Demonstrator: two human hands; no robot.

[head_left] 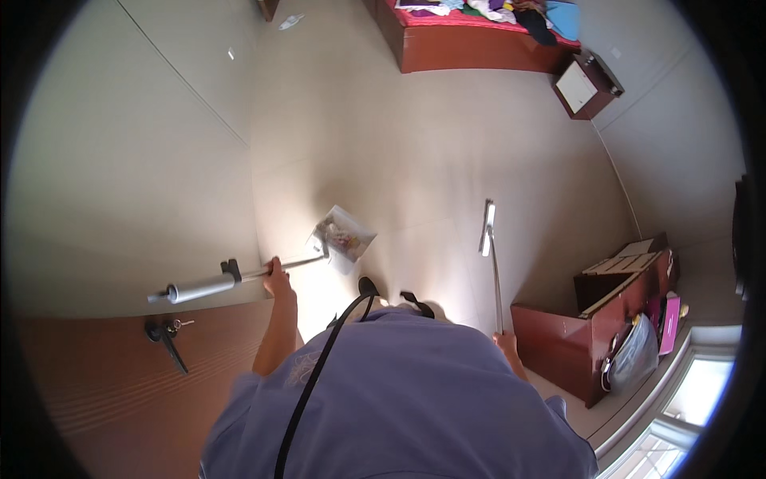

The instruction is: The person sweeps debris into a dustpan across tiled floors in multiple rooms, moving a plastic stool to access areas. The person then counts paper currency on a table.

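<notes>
My left hand [277, 281] is wrapped round the pole of a long-handled dustpan [361, 239], whose light, see-through pan holds some debris near the floor. A thick grey grip [201, 288] tops that pole, out to the left of the hand. On the right, my right hand [506, 343] is closed on the thin metal pole of a floor sweeper with a narrow, pale head [488, 227]. The head is apart from the pan, farther out to the right. Part of my right hand's fingers is hidden behind my shirt and the pole.
A brown door [104, 375] with a black handle and keys stands close at left. At right is a reddish-brown desk [558, 343] with a plastic bag [634, 357] beside it. A bed [479, 52] heaped with clothes and a nightstand [580, 86] stand at the far side.
</notes>
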